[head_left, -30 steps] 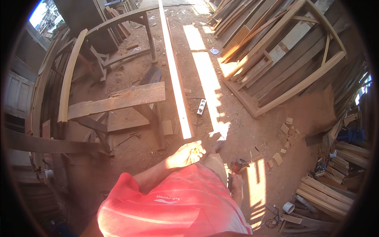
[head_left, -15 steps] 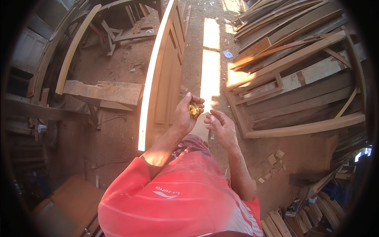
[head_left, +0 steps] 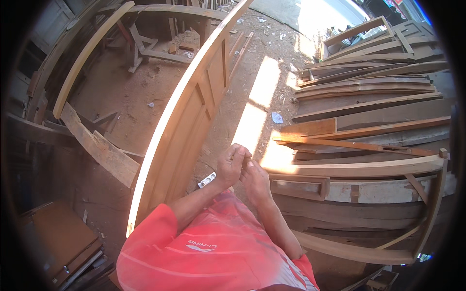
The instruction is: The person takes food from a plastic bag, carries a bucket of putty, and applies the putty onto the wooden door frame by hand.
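My left hand (head_left: 230, 165) is closed with the thumb on top, in front of my body. What it holds is hidden now; half a second ago a clump of small yellow pieces showed in its palm. My right hand (head_left: 256, 183) meets it, its fingertips pressed together at the left fingers. Whether anything sits between the right fingers cannot be seen. Close by on the left, a panelled wooden door (head_left: 187, 119) stands on edge, its pale narrow side facing up.
Wooden frames (head_left: 359, 168) and boards (head_left: 369, 90) lean in a stack at the right. A white power strip (head_left: 207, 180) lies beside the door. Far left are a long timber strip (head_left: 86, 58) and a rough plank (head_left: 99, 145). Brown panels (head_left: 60, 237) lie lower left.
My hands have come together, and the yellow pieces are out of sight. The view has turned to the right, showing more of the stacked frames and the power strip.
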Tool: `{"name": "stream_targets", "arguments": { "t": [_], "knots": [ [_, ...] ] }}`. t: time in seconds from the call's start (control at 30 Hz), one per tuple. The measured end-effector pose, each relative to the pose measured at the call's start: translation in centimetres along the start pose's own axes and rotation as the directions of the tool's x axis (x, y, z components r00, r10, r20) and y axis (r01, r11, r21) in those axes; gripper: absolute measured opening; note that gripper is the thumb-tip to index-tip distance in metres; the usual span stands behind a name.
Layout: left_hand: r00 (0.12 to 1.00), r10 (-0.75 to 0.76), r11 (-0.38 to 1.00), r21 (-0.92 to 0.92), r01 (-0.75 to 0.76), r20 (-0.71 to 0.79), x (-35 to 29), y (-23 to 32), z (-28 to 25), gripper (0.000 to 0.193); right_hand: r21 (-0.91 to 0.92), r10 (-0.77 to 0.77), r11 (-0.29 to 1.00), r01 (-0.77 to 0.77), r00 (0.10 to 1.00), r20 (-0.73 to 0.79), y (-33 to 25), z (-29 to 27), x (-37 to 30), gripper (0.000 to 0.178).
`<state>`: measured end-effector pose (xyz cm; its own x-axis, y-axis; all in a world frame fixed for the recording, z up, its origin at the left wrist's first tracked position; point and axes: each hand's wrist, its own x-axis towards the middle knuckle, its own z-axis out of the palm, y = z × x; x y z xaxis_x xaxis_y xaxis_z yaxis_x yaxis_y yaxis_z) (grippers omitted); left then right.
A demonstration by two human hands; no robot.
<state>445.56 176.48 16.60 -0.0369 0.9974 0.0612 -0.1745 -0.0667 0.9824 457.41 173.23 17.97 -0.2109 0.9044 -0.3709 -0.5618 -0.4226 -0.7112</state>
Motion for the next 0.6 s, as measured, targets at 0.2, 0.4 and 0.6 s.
{"name": "stream_targets", "arguments": {
  "t": [0.2, 0.4, 0.6],
  "knots": [
    [0.997, -0.069, 0.987, -0.148, 0.063, -0.035, 10.8, 0.5, 2.2, 0.023, -0.792, -0.374, 0.389, 0.470, 0.867, 0.330, -3.9, -4.7, 10.1, 0.021],
    [0.988, 0.110, 0.990, -0.078, -0.119, -0.111, 18.7, -1.0, 3.2, 0.026, 0.098, 0.110, 0.989, -0.109, 0.994, 0.000, -11.1, 0.4, 17.2, 0.025],
    [0.952, 0.060, 0.998, 0.007, -0.060, -0.300, 27.5, -0.1, 5.6, 0.034, 0.168, 0.174, 0.962, -0.213, 0.960, 0.221, -15.7, -1.8, 27.2, 0.033]
  ]
}}
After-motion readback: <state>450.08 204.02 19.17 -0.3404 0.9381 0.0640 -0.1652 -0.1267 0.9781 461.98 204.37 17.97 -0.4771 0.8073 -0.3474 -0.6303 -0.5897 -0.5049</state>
